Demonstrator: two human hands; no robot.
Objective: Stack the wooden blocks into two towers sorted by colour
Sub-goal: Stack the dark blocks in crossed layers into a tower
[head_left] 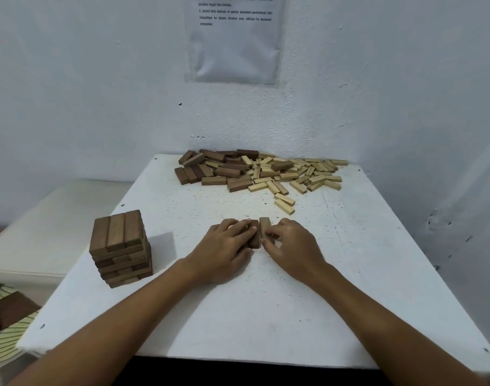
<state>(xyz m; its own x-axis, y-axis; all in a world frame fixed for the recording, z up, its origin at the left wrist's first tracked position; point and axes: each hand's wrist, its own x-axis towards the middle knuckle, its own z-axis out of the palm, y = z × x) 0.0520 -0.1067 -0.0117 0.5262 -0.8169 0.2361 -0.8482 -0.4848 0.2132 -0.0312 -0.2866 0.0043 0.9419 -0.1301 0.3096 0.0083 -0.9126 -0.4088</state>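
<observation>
A tower of dark brown blocks (120, 247) stands several layers high at the table's left. At the far edge lies a loose pile, dark blocks (221, 169) on its left, light blocks (302, 174) on its right. In the middle of the table my left hand (224, 250) lies over a few dark blocks (254, 238), its fingers curled on them. My right hand (289, 245) pinches another dark block (264, 225) just to their right, close to touching them.
The white table (266, 302) backs onto a white wall with a paper sheet (235, 40) taped to it. A lower white surface (43, 218) sits to the left. A dark wooden piece (12, 309) lies on a striped mat at bottom left.
</observation>
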